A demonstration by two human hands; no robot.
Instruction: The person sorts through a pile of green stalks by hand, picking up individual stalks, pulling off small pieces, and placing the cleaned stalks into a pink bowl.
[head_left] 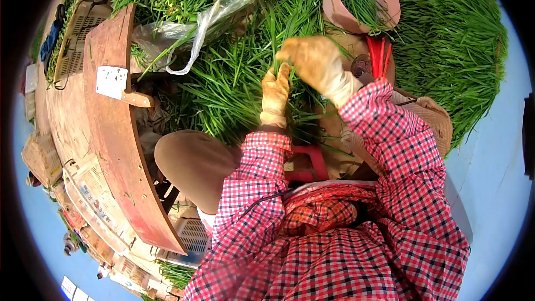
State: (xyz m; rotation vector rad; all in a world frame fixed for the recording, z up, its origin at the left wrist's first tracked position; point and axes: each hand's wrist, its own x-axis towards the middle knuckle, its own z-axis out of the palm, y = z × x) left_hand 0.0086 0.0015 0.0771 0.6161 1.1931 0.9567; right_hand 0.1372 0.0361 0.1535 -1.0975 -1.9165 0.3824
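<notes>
Stained work gloves cover both of my hands, which nearly meet above a spread of long green chives [217, 100]. My left hand [275, 93] points upward, thumb and fingers closed around chive leaves. Just right of it, my right hand [316, 66] is curled closed and slightly blurred. Whatever lies inside its fingers is hidden. Near my right wrist is a bundle of red strips [379, 56]. A pink bucket [390, 1] beyond the right hand holds more chives.
A cleaver [113, 82] lies on the wooden board [108, 145] to my left. A clear plastic bag [214, 14] is at the upper left of the heap. Stacked chives [446, 44] fill the right side. Plastic crates [83, 36] stand far left. My knee [192, 159] is bent below.
</notes>
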